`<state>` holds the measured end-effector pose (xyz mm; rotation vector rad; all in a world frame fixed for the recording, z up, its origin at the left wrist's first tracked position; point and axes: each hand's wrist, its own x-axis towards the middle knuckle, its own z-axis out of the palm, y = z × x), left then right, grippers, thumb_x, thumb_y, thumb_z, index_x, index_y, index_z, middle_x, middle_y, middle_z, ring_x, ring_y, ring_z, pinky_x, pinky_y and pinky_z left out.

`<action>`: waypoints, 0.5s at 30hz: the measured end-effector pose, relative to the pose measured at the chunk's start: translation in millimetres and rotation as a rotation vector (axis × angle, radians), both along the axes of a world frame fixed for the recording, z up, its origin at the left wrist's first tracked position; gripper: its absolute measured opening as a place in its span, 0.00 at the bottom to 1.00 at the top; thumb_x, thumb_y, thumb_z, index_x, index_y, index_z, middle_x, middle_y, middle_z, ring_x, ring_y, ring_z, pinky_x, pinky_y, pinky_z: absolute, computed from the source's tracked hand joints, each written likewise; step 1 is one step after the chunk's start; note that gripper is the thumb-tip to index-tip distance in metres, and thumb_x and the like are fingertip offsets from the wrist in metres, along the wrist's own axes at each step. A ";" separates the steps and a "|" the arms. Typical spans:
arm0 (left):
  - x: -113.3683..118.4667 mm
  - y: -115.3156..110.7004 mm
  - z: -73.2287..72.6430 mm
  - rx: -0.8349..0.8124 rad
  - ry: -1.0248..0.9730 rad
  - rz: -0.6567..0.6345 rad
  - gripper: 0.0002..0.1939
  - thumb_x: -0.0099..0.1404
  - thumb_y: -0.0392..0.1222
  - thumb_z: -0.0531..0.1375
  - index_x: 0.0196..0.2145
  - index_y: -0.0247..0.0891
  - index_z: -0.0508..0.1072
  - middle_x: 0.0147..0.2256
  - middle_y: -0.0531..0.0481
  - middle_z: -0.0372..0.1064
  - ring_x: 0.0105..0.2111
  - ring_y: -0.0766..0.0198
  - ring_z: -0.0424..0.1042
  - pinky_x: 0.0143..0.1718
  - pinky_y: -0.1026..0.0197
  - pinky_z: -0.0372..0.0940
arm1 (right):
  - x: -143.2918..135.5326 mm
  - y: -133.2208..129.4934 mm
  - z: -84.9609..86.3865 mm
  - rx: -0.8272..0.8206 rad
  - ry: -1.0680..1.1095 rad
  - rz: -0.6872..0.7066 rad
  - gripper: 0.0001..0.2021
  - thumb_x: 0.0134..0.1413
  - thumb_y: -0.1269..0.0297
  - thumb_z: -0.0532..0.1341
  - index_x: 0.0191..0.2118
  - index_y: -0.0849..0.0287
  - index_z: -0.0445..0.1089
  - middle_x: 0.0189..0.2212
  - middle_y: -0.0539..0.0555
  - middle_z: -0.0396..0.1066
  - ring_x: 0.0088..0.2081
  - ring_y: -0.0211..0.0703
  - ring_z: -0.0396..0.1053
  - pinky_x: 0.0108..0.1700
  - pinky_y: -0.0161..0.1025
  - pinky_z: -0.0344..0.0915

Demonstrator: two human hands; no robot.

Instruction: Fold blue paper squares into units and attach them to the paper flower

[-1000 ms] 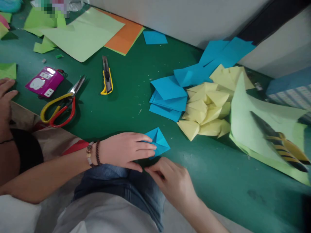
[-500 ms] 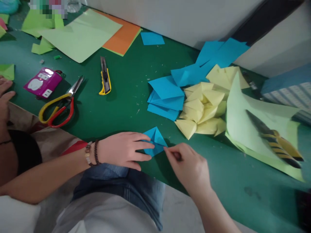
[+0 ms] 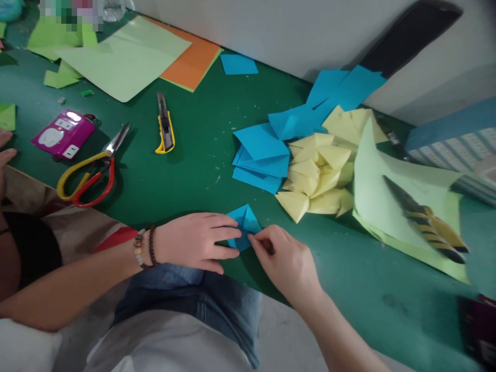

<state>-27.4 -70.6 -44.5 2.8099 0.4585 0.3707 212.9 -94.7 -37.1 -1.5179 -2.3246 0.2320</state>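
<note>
Blue folded paper (image 3: 248, 221) — on the desk (image 3: 197, 175), to the near left of the yellow paper pile (image 3: 308, 173) — between left hand (image 3: 194, 240), spread with fingers resting on it, and right hand (image 3: 285, 261), pinching its right edge.

The folded paper (image 3: 251, 221) is blue, the tabletop (image 3: 201, 155) green, the scissor handles (image 3: 112, 173) red-and-yellow.

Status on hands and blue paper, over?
Left hand spread partly over folded blue paper; right hand at its right edge, grip unclear; scissors and yellow cutter lie apart.
</note>
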 end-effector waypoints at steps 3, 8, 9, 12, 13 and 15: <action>0.0 -1.4 -1.1 0.026 -0.027 0.005 0.18 0.67 0.54 0.58 0.47 0.41 0.75 0.54 0.42 0.69 0.56 0.52 0.65 0.59 0.50 0.61 | 4.6 11.8 10.8 -0.086 0.009 -0.075 0.09 0.62 0.57 0.56 0.34 0.56 0.67 0.26 0.49 0.72 0.22 0.35 0.67 0.24 0.33 0.59; 0.6 -4.5 -1.9 0.062 -0.046 0.040 0.22 0.66 0.55 0.58 0.51 0.38 0.73 0.54 0.42 0.69 0.55 0.50 0.65 0.60 0.47 0.60 | 1.3 38.6 22.0 -0.174 -0.203 -0.038 0.15 0.54 0.53 0.62 0.42 0.58 0.69 0.34 0.54 0.74 0.30 0.44 0.73 0.26 0.37 0.61; 0.8 -4.9 -2.2 0.062 -0.044 0.047 0.23 0.66 0.55 0.58 0.52 0.38 0.72 0.54 0.42 0.70 0.55 0.50 0.66 0.59 0.47 0.60 | -1.9 42.4 21.6 -0.193 -0.200 -0.009 0.12 0.54 0.55 0.63 0.40 0.58 0.70 0.35 0.53 0.74 0.31 0.44 0.73 0.27 0.37 0.61; 0.9 -5.5 -3.0 0.061 -0.036 0.056 0.25 0.66 0.56 0.58 0.54 0.39 0.71 0.53 0.42 0.70 0.55 0.51 0.66 0.59 0.46 0.60 | -9.9 48.6 17.7 -0.268 -0.107 0.064 0.04 0.54 0.62 0.62 0.32 0.56 0.70 0.32 0.50 0.73 0.28 0.39 0.71 0.27 0.36 0.61; 0.5 -5.7 -2.8 0.062 -0.034 0.054 0.25 0.66 0.56 0.58 0.54 0.39 0.70 0.53 0.42 0.70 0.55 0.52 0.65 0.59 0.46 0.60 | -10.8 49.1 16.3 -0.286 -0.064 0.073 0.03 0.53 0.63 0.62 0.31 0.55 0.70 0.30 0.49 0.72 0.26 0.38 0.70 0.26 0.35 0.60; -0.6 -5.6 -0.5 0.065 -0.071 0.055 0.25 0.65 0.57 0.59 0.54 0.40 0.70 0.54 0.42 0.69 0.56 0.52 0.64 0.60 0.46 0.59 | -9.2 48.6 14.8 -0.291 0.005 0.056 0.02 0.53 0.65 0.61 0.32 0.55 0.70 0.29 0.48 0.71 0.24 0.36 0.68 0.25 0.34 0.60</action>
